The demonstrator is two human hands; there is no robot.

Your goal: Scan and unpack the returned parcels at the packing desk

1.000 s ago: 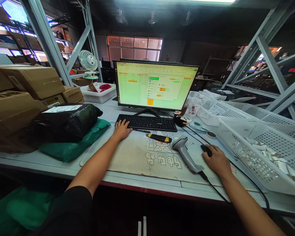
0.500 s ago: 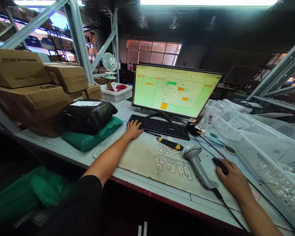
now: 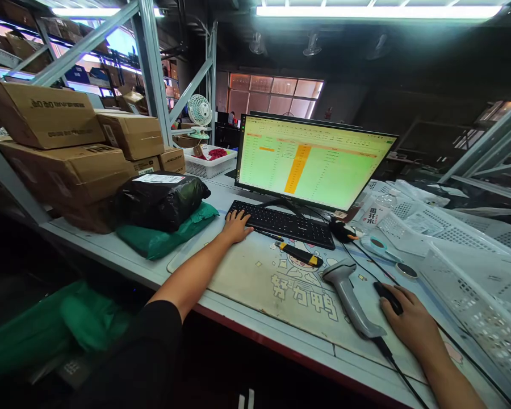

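My left hand [image 3: 237, 226] rests with fingers spread on the left end of a black keyboard [image 3: 292, 222]. Curled over a black computer mouse [image 3: 388, 297], my right hand [image 3: 413, 319] lies on the desk mat [image 3: 238, 278] at the right. Between the hands are a black and yellow utility knife [image 3: 300, 254] and a grey barcode scanner [image 3: 354, 298], its handle toward the desk's front edge. Behind the keyboard stands a monitor [image 3: 315, 162] showing a green spreadsheet with an orange column.
Cardboard boxes [image 3: 63, 165], a black parcel [image 3: 162, 201] and a green parcel [image 3: 166, 233] are piled at the left. White plastic baskets [image 3: 464, 278], a water bottle [image 3: 377, 210] and a tape roll [image 3: 377, 243] stand at the right. A fan [image 3: 199, 111] is behind.
On the screen, a chat-like window has gone and the spreadsheet shows a long orange column. The whole view has shifted slightly; both hands keep their places on the keyboard and mouse.
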